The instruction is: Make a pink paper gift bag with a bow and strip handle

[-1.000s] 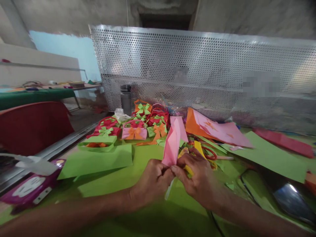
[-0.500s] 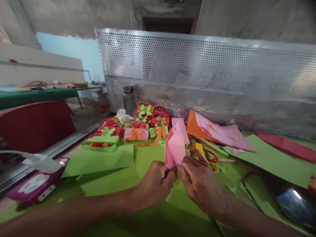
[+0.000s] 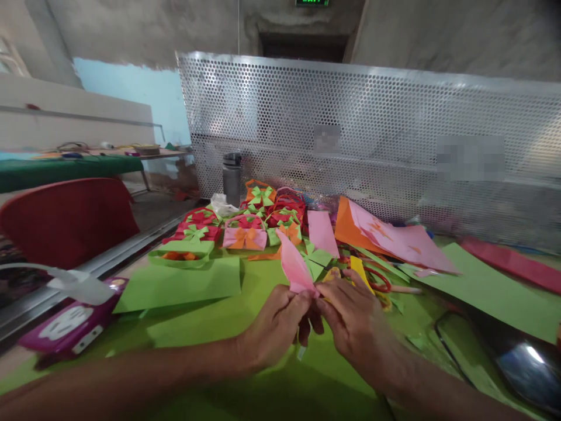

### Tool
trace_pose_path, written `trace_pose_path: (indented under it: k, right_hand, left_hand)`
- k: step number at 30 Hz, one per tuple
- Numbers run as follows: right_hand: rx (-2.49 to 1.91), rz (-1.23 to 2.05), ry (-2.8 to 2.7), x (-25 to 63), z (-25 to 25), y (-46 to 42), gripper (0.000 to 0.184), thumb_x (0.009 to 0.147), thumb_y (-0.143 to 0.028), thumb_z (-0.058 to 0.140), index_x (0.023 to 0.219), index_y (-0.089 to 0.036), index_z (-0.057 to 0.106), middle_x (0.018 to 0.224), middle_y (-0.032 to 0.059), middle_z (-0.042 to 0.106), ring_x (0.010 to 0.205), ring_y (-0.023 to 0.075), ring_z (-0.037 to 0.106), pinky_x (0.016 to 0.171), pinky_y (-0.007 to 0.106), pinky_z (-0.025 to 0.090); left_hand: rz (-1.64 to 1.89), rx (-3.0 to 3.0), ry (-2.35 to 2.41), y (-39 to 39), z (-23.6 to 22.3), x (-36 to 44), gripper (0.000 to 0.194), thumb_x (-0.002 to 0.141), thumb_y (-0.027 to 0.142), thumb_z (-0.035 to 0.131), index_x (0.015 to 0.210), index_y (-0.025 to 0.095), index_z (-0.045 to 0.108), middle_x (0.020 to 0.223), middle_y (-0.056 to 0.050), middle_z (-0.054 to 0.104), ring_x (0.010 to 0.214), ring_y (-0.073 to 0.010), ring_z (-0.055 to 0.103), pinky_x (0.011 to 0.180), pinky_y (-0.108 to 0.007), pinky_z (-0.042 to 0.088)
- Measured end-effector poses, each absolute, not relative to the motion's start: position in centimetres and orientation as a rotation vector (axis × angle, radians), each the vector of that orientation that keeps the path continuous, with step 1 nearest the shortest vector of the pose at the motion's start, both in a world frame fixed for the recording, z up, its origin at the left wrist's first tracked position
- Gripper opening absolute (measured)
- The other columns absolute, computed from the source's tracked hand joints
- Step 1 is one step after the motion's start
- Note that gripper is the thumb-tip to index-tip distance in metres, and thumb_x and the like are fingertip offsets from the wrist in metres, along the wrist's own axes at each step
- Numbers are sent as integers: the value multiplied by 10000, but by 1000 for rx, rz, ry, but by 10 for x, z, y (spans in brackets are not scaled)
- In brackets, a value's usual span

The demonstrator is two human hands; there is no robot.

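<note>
Both hands pinch the lower end of a folded piece of pink paper (image 3: 296,264), held up over the green tabletop. My left hand (image 3: 280,321) grips its left side, thumb on top. My right hand (image 3: 357,321) is closed at the lower right corner, its fingertips almost touching the left ones. Something yellowish (image 3: 333,273) shows by the right fingers; I cannot make out what it is. Beyond the paper sit several small paper handbags with bows, among them a pink one with an orange bow (image 3: 244,238). A flat pink strip (image 3: 323,233) lies just behind.
Green paper (image 3: 184,283) lies to the left, near a purple power strip (image 3: 70,327) with a white plug. Red-handled scissors (image 3: 380,280) are right of my hands. Pink sheets (image 3: 403,242), a green sheet (image 3: 495,286) and a dark shiny device (image 3: 532,371) lie further right. A bottle (image 3: 232,178) stands at the back.
The pink paper has turned and tipped to the left, now showing a narrower, pointed shape. More of the fingers beneath it shows. Both hands keep their hold, and the view has shifted slightly.
</note>
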State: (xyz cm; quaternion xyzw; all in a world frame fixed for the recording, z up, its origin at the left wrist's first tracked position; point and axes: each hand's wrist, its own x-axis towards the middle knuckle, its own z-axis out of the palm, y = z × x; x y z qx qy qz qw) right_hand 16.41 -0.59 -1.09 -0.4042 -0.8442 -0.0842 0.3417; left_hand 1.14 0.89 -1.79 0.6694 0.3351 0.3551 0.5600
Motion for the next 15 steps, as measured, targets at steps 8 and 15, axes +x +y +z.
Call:
trace_pose_path:
  k: [8, 15]
  right_hand:
    - [-1029, -257, -2182, 164, -10, -8, 188, 904, -169, 397, 823, -162, 566, 746, 47, 635, 731, 177, 564, 831, 395, 308]
    - [-1114, -12, -2167, 166, -4, -5, 223, 877, -170, 426, 684, -192, 537, 640, 2, 600, 610, 146, 527, 704, 315, 344]
  left_hand:
    - [845, 1594, 732, 10, -22, 12, 464, 878, 350, 284, 589, 119, 564, 518, -15, 540, 461, -95, 485, 465, -199, 381]
    - [780, 1970, 1017, 7, -6, 9, 430, 865, 316, 284, 635, 129, 596, 517, -7, 503, 484, -112, 462, 490, -218, 347]
